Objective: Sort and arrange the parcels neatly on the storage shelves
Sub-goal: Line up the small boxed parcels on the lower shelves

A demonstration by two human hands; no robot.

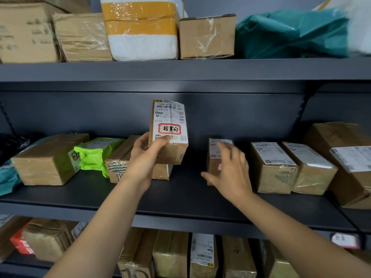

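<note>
My left hand (147, 155) grips a small cardboard parcel (170, 117) with a white label and a red-framed sticker, lifted above the middle shelf (180, 199). It hangs over another brown box (160, 172) lying on that shelf. My right hand (230, 169) reaches with spread, straight fingers over a small labelled box (213, 155), partly hiding it; whether it touches the box is unclear. To the right stand two taped boxes (275, 169), (309, 169) side by side.
On the middle shelf's left lie a brown box (48, 159) and a green bag parcel (96, 153); a large box (345, 157) is at the right. The top shelf holds cartons, a foam box (140, 31) and a teal bag (291, 35). More boxes fill the lower shelf (180, 221).
</note>
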